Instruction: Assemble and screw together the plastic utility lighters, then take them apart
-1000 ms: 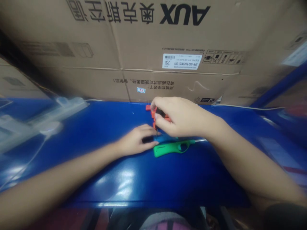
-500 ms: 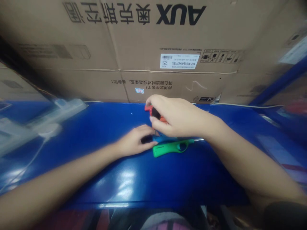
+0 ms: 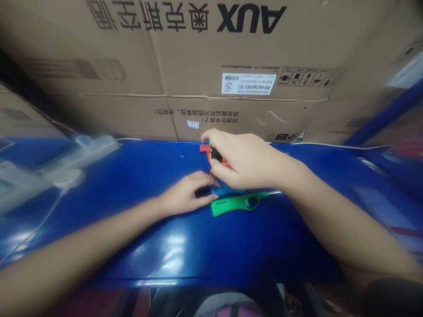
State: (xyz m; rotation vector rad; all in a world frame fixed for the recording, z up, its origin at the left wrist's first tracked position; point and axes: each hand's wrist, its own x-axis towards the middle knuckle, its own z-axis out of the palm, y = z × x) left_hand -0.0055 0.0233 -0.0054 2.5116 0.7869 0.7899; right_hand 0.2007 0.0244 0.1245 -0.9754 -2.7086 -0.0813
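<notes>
The right hand [image 3: 244,158] is closed, thumb and fingers pinched around the dark handle of a screwdriver-like tool [image 3: 216,153], with no slack visible in the grip. The tool stands steeply, handle up, its thin shaft running down toward the blue piece [image 3: 228,190]; whether the tip touches it, I cannot tell. The left hand [image 3: 188,193] has its thumb and fingertips nearly together on the blue piece's left end, probably to keep it from sliding or turning under the tool. That piece lies on the blue table [image 3: 185,259], partly under the right hand, its long axis running left to right. Just nearer the body and about parallel is a green lighter [image 3: 231,205], butt end to the left, metal rod pointing right, likely laid alike for easy reach. Beyond are red and orange pieces [image 3: 204,148], partly covered by the right hand, and then a large carton [image 3: 185,75] behind.
</notes>
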